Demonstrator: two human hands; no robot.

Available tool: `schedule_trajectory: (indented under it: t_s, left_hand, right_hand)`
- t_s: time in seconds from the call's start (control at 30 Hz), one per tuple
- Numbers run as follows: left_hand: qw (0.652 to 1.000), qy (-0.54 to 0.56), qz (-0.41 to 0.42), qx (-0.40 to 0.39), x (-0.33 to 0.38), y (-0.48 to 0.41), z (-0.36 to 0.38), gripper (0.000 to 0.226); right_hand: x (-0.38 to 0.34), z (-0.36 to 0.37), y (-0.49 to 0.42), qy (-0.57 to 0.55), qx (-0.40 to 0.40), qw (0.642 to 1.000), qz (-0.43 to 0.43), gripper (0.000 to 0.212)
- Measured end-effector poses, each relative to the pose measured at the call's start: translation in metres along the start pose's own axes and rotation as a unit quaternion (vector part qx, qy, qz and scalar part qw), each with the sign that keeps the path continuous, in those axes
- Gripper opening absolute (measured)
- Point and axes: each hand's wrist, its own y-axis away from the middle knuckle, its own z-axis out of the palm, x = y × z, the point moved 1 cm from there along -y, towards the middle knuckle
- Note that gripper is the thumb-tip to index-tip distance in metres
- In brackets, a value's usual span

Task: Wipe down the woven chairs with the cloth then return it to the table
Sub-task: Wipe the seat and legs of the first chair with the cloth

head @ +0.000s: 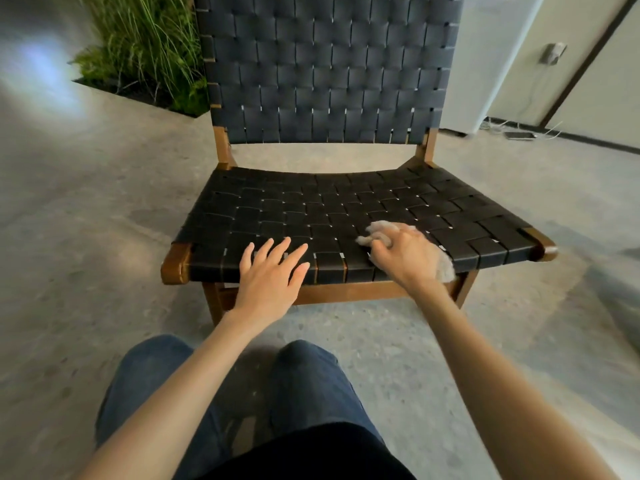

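A low woven chair (346, 206) with black straps and a brown wooden frame stands right in front of me, its tall woven back rising behind the seat. My right hand (405, 254) grips a crumpled beige cloth (381, 229) and presses it on the front right part of the seat. Part of the cloth sticks out beyond my fingers and under my wrist. My left hand (272, 271) rests flat on the front edge of the seat, fingers straight and spread, holding nothing.
Tall green grass plants (145, 53) grow in a floor planter behind the chair on the left. A white cabinet (485, 64), cables and a power strip (519, 135) lie at the back right by the wall. Grey concrete floor surrounds the chair. My knees are below.
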Motion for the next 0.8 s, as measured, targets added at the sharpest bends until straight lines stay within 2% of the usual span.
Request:
schedule_trajectory:
  t_s: [0.1, 0.17, 0.23, 0.33, 0.43, 0.53, 0.63, 0.8]
  left_hand:
    - [0.998, 0.025, 0.048, -0.021, -0.013, 0.004, -0.002, 0.048]
    - [0.996, 0.046, 0.064, -0.031, -0.02, 0.005, -0.007, 0.047]
    - [0.997, 0.064, 0.046, 0.002, -0.026, 0.011, -0.017, 0.043]
    - [0.993, 0.054, -0.005, 0.103, -0.043, 0.031, -0.035, 0.038]
    - [0.983, 0.035, -0.089, 0.154, -0.065, 0.055, -0.053, 0.043]
    - [0.968, 0.044, -0.187, 0.164, -0.078, 0.073, -0.064, 0.046]
    - [0.948, 0.1, -0.264, 0.146, -0.084, 0.084, -0.063, 0.046]
    - [0.922, 0.14, -0.334, 0.135, -0.098, 0.091, -0.058, 0.046]
  right_hand:
    - [-0.047, 0.028, 0.013, -0.016, -0.003, 0.995, -0.101, 0.035]
    - [-0.059, 0.036, 0.013, -0.02, 0.002, 0.992, -0.125, 0.035]
    - [-0.056, 0.037, 0.008, -0.031, -0.018, 0.99, -0.134, 0.036]
    - [-0.048, 0.037, 0.006, -0.041, -0.025, 0.986, -0.16, 0.035]
    - [-0.056, 0.04, 0.009, -0.115, -0.027, 0.978, -0.171, 0.034]
    - [-0.083, 0.05, 0.013, -0.203, -0.066, 0.951, -0.222, 0.033]
    - [-0.137, 0.067, 0.02, -0.248, -0.103, 0.924, -0.274, 0.033]
    - [-0.215, 0.081, 0.016, -0.297, -0.16, 0.89, -0.307, 0.038]
